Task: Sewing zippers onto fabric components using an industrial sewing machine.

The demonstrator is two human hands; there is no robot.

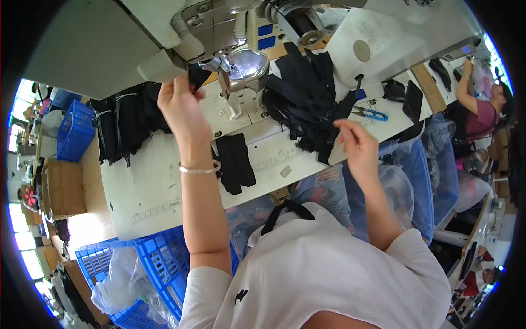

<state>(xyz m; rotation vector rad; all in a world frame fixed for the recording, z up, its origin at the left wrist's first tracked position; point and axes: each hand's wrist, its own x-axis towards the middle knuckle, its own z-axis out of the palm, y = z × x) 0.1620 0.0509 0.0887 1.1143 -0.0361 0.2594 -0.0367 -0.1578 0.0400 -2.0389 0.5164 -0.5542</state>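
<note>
My left hand (pixel 185 112), a bangle on its wrist, is raised beside the sewing machine head (pixel 211 33). Its fingers are closed on a black cloth piece (pixel 198 75), partly hidden behind them. At the right edge of a heap of black cloth strips (pixel 301 93), my right hand (pixel 359 149) has thumb and fingertips drawn together against a strip. Whether it grips that strip is hard to make out. Below the lit presser foot area (pixel 234 104), a folded black cloth piece (pixel 235 163) lies on the white table (pixel 156 189).
Bundled black cloth (pixel 129 123) lies at the table's left. Thread snips (pixel 372 114) and a dark phone-like slab (pixel 413 101) lie to the right. Blue crates (pixel 159 260) stand below left, plastic-lined bins (pixel 419 181) at right. Another person (pixel 482 118) works at far right.
</note>
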